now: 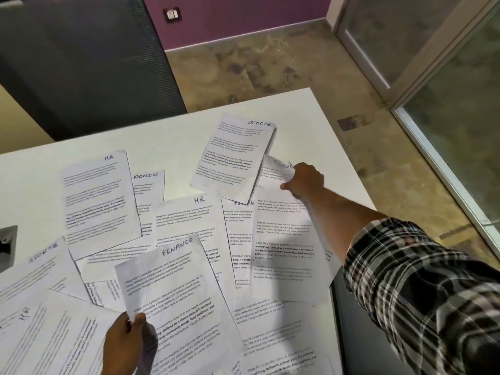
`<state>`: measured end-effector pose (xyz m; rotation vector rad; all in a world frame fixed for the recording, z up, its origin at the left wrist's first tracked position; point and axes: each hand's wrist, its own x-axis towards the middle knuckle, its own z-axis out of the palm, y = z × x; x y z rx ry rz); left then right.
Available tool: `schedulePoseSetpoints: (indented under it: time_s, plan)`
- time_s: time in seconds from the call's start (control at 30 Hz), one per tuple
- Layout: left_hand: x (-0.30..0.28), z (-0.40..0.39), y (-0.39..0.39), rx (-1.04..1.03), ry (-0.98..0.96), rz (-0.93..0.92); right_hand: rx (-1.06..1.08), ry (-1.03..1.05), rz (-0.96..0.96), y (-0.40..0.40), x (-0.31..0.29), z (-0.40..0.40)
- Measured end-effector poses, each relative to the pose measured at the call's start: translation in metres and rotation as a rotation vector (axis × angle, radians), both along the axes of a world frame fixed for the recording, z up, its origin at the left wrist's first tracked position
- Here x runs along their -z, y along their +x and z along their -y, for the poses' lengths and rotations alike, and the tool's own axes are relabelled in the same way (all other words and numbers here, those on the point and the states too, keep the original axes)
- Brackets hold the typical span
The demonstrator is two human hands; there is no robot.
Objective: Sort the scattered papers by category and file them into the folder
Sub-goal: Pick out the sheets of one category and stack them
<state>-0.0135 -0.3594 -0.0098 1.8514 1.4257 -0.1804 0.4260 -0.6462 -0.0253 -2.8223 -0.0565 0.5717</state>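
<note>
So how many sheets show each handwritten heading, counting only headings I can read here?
HR sheets: 3
Finance sheets: 3; the left hand holds one, the right hand grips another
Sports sheets: 2
Admin sheet: 1
Total: 9, though other sheets have their headings hidden.

Papers overlap across the table. A SPORTS sheet lies farthest, seemingly overlapping a FINANCE sheet at its right. An HR sheet lies left.
</note>
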Motion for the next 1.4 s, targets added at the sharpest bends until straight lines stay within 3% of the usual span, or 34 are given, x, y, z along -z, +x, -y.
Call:
schedulePoseSetpoints:
  time_s: [0.13, 0.53, 1.03, 1.17, 1.4]
  plan:
    - [-0.003, -0.001, 0.008, 0.007, 0.0, 0.012, 0.123, 0.068, 0.055, -0.011, -0.011, -0.007]
    - [-0.019, 0.011, 0.02, 0.045, -0.038, 0.122, 0.25, 0.693, 0.263, -0.069, -0.104, 0.012]
    - [-0.085, 0.027, -0.042, -0.054, -0.023, 0.331, 0.222, 1.305, 0.456, -0.168, -0.241, 0.029]
    - [-0.094, 0.028, -0.057, -0.12, -0.048, 0.39, 0.281, 1.431, 0.261, -0.198, -0.247, 0.016]
    - [-0.125, 0.036, -0.083, -0.178, -0.062, 0.549, 0.284, 1.366, -0.116, -0.261, -0.218, -0.023]
